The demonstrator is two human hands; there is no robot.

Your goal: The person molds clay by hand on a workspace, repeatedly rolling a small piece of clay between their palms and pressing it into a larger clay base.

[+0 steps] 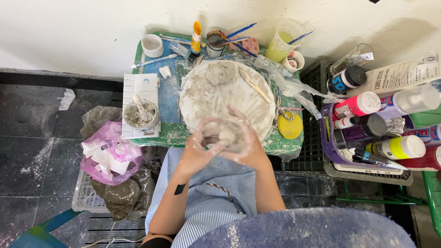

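My left hand (200,146) and my right hand (244,140) are cupped together around a small grey clay pot (228,137) at the near edge of a round white board (257,103) smeared with clay. Both hands are coated in wet clay, and the motion blurs them. A lump of grey clay (219,72) lies at the far side of the board. A wooden modelling tool (255,85) rests on the board to the right of the lump.
The board sits on a small green table (171,133). A bowl of clay slip (140,115) stands at left, cups and brushes (232,37) at the back, a yellow lid (290,125) at right. A crate of paint bottles (381,133) is to the right, a pink bag (110,151) on the floor at left.
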